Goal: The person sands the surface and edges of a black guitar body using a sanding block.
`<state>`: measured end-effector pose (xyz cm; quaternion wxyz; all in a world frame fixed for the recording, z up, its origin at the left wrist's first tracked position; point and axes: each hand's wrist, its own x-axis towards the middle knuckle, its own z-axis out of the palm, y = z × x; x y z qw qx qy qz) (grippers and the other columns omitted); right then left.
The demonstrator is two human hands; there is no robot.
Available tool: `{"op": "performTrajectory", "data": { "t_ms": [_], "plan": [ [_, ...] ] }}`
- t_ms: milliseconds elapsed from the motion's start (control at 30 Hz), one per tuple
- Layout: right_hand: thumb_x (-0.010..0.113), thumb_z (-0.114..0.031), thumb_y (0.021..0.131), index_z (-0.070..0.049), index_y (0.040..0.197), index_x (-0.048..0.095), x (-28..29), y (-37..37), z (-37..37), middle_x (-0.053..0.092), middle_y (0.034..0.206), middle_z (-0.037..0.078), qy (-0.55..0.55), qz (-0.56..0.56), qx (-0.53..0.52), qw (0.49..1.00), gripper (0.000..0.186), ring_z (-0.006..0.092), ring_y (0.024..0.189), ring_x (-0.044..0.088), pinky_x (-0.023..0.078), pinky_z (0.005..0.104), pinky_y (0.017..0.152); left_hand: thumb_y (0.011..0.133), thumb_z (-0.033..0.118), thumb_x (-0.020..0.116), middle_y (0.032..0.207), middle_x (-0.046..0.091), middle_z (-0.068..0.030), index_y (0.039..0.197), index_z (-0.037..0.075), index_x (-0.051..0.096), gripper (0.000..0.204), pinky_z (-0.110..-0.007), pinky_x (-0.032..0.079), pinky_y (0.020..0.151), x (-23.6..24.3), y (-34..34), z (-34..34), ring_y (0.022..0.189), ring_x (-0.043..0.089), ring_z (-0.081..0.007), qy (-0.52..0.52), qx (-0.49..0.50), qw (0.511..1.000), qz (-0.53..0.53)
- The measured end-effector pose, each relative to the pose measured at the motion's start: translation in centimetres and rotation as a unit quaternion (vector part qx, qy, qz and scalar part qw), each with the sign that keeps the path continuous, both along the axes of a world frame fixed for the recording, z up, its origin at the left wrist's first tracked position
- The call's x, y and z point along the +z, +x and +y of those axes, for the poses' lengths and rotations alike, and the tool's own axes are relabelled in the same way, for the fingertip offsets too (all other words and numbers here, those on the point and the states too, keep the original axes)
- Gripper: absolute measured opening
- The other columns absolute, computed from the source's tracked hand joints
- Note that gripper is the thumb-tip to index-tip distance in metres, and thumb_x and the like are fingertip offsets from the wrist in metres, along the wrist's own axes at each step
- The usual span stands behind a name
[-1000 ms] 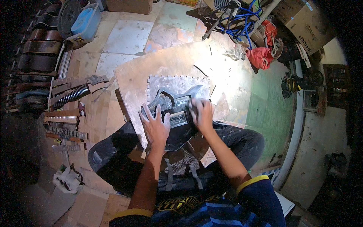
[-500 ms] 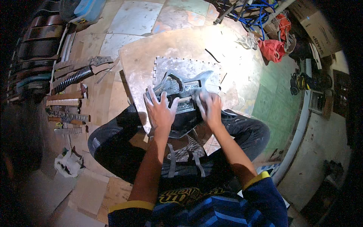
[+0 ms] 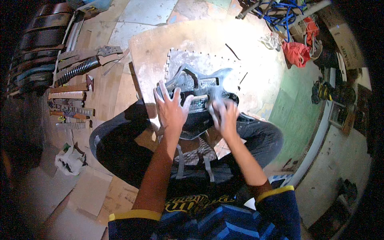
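A dark electric guitar body (image 3: pixel 195 120) lies flat before my folded legs, with cut-out pockets in its face and pale dust over its far part. Beneath its far side is a grey foam mat (image 3: pixel 176 60) with a toothed edge. My left hand (image 3: pixel 172 109) rests palm down on the body's left side, fingers spread. On the right side, my right hand (image 3: pixel 226 117) presses near the pockets with its fingers curled and smeared by motion. Whatever those fingers hold, if anything, is hidden.
The mat sits on a pale board (image 3: pixel 148 44). Guitar necks (image 3: pixel 72 112) and a ribbed black hose (image 3: pixel 80 70) lie at the left. Far right are blue cables (image 3: pixel 276 18) and a red cloth bag (image 3: pixel 297 54). A white plastic bag (image 3: pixel 71 160) sits lower left.
My right hand has shifted a little nearer to me along the guitar body, still blurred. The left hand keeps its spread hold. The whole view has tilted slightly.
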<state>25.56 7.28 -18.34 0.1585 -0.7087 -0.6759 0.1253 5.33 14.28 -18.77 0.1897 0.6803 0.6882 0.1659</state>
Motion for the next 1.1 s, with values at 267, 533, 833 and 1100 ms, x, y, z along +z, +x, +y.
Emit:
{"op": "performTrajectory", "data": {
  "t_ms": [267,533,833,1100],
  "plan": [
    [0.082,-0.011,0.073,-0.014,0.124,0.068,0.4,0.2,-2.7,0.059,0.127,0.017,-0.010,0.005,0.010,1.000,0.053,0.0389,0.118,0.054,0.039,0.0552,0.096,0.087,0.047,0.077,0.161,0.028,-0.0319,0.123,0.008,0.070,0.054,-0.061,0.033,0.117,0.2,-0.1,0.3,0.142,0.031,-0.0583,0.010,-0.012,1.000,0.014],
    [0.079,-0.009,0.076,-0.016,0.123,0.066,-0.5,-0.7,2.0,0.059,0.125,0.017,0.001,0.100,-0.074,0.992,0.050,0.0381,0.115,0.054,0.041,0.0550,0.095,0.086,0.046,0.078,0.160,0.028,-0.0337,0.124,0.008,0.068,0.055,-0.063,0.034,0.115,0.1,0.0,0.2,0.141,0.032,-0.0596,0.035,-0.013,0.999,-0.003],
    [0.080,-0.016,0.081,-0.018,0.121,0.066,1.1,-1.4,5.1,0.060,0.123,0.016,0.024,0.033,-0.029,0.999,0.043,0.0383,0.114,0.056,0.042,0.0536,0.094,0.086,0.045,0.079,0.161,0.025,-0.0327,0.125,0.008,0.067,0.056,-0.064,0.032,0.116,-0.4,0.1,-0.4,0.142,0.029,-0.0596,0.019,0.005,1.000,-0.014],
    [0.079,-0.019,0.083,-0.017,0.118,0.069,1.5,-1.0,4.4,0.060,0.124,0.015,-0.001,0.013,0.024,1.000,0.037,0.0382,0.115,0.054,0.040,0.0522,0.096,0.088,0.046,0.076,0.164,0.020,-0.0319,0.128,0.008,0.066,0.056,-0.064,0.030,0.117,-0.7,0.2,-0.4,0.145,0.024,-0.0592,0.006,0.012,1.000,-0.018]
  ]
}}
